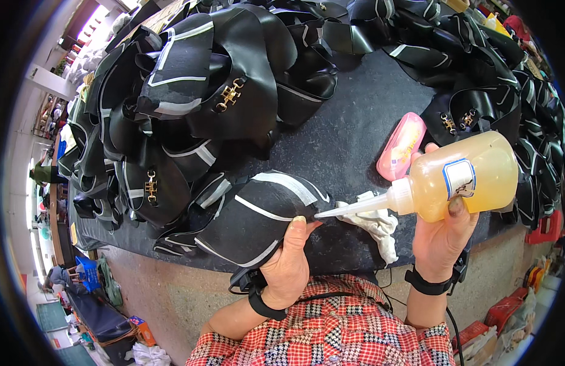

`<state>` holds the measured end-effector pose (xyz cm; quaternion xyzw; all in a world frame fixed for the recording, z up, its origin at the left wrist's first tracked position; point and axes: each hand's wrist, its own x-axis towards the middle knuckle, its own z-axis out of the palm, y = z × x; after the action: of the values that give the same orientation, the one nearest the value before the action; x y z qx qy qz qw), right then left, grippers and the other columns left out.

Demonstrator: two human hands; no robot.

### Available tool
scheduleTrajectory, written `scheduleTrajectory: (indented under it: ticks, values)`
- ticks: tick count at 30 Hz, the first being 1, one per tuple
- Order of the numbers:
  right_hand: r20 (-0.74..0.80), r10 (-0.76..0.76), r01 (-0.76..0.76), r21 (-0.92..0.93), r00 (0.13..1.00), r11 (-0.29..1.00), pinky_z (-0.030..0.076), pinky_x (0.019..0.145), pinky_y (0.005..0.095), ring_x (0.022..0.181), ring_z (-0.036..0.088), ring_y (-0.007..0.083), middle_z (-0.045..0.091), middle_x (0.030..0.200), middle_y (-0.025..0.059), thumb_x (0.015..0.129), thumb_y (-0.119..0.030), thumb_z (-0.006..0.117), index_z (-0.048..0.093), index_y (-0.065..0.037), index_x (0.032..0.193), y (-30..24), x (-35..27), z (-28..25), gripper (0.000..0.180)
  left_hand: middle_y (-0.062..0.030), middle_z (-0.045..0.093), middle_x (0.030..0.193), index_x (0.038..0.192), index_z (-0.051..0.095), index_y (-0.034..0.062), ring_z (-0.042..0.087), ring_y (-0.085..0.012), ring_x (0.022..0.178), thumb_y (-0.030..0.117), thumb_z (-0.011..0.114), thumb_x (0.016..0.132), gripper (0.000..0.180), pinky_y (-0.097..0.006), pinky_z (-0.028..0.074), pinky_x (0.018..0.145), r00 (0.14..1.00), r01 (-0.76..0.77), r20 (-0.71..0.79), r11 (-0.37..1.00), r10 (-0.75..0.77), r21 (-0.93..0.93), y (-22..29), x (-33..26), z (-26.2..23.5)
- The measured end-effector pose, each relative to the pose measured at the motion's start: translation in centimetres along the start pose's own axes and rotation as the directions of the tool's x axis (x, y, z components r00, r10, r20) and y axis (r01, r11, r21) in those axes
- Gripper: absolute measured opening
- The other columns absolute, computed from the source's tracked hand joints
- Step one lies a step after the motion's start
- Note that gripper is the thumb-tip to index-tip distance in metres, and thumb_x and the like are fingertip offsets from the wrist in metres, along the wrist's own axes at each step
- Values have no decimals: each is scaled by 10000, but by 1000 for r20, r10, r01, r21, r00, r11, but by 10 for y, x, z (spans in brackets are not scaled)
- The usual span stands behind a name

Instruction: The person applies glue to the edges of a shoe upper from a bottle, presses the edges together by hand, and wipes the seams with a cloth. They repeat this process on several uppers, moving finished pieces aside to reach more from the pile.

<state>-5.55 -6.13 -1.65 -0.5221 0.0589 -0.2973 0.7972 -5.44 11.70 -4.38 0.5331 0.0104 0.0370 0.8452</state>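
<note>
My left hand [288, 262] pinches the edge of a black shoe upper [239, 229], its thumb on top near the edge. White tape strips run across the upper's exposed inner side. In my right hand [441, 238] is a clear squeeze bottle [487, 165] of yellowish liquid, tilted nearly level and wrapped by my fingers. Its long white nozzle [355, 210] points left, and the tip meets the upper's edge just beyond my left thumb. A crumpled white cloth [380, 229] lies beneath the nozzle. Beyond the bottle's neck sits a pink package [401, 146].
Piles of black shoe uppers [246, 91], several with gold buckles, cover the left and far side of the dark table [355, 116]. More uppers [478, 49] lie at the right. Below the table's right side stand red containers [505, 308]. A cable hangs by my right wrist.
</note>
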Motion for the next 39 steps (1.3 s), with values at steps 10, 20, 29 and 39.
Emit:
scheduleTrajectory:
  ticks: [10, 20, 29, 39]
  values:
    - [-5, 8, -8, 13, 1000, 1000, 391, 933, 445, 1091, 479, 359, 441, 1205, 246, 743, -257, 651, 303, -29, 1280, 1, 6, -4, 680, -76, 579, 978, 1079, 514, 38, 586, -184, 848, 81, 494, 864, 220, -382, 485, 790, 1000, 8, 2, 1000, -8, 14, 0, -1, 0]
    - [55, 35, -33, -38, 998, 999, 417, 908, 432, 1078, 491, 348, 456, 1191, 240, 742, -258, 654, 298, -28, 1282, 1, 6, -11, 686, -82, 591, 966, 1052, 535, 34, 590, -183, 844, 90, 483, 872, 196, -392, 479, 803, 1000, 28, -11, 1000, -28, 2, 0, 0, -2]
    - [-18, 77, -77, 17, 997, 997, 438, 887, 415, 1048, 516, 327, 462, 1187, 231, 740, -303, 649, 307, -2, 1261, 11, 12, -10, 693, -86, 598, 969, 1059, 533, 23, 597, -194, 858, 89, 479, 874, 204, -392, 481, 804, 998, 68, 2, 998, -68, -12, 2, 3, 1]
    - [-31, 115, -116, -19, 993, 993, 447, 871, 408, 1030, 526, 339, 461, 1186, 233, 755, -356, 601, 313, 24, 1249, 15, 15, -24, 687, -81, 619, 897, 963, 585, 25, 608, -179, 782, 93, 512, 860, 143, -385, 500, 777, 985, 141, -87, 987, -147, -72, 5, 5, 7]
